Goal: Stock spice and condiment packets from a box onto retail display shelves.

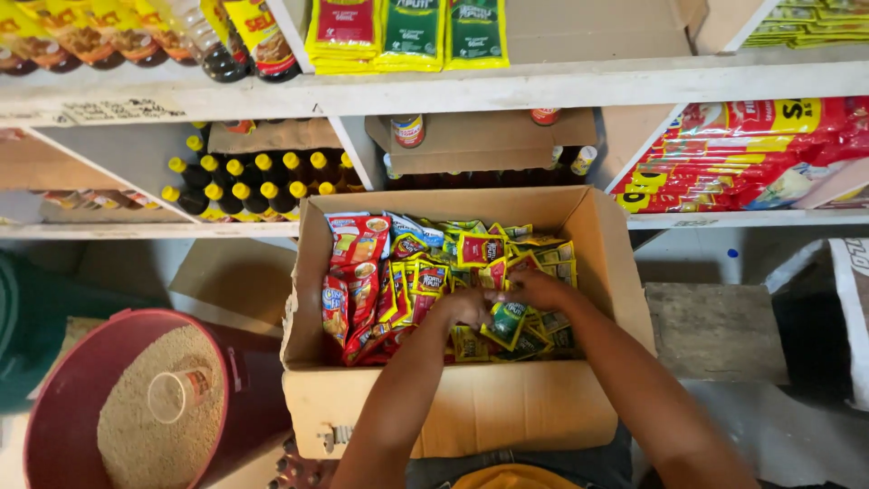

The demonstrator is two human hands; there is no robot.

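Observation:
An open cardboard box (471, 417) rests in front of me, filled with several small sachets (412, 272) in red, yellow and green. Both my hands are inside it. My left hand (463, 308) presses down among the yellow and red sachets near the box's middle. My right hand (539, 290) is beside it, fingers pinched on a green sachet (507, 319) that sits between the two hands. Strips of red sachets (358, 263) lie along the box's left side.
White shelves (507, 89) hold dark bottles with yellow caps (244, 186), hanging sachet strips (407, 32) and red packets (751, 154). A maroon bucket (63, 407) of grain with a clear cup (176, 394) stands at the lower left. A white sack (851, 308) sits at the right.

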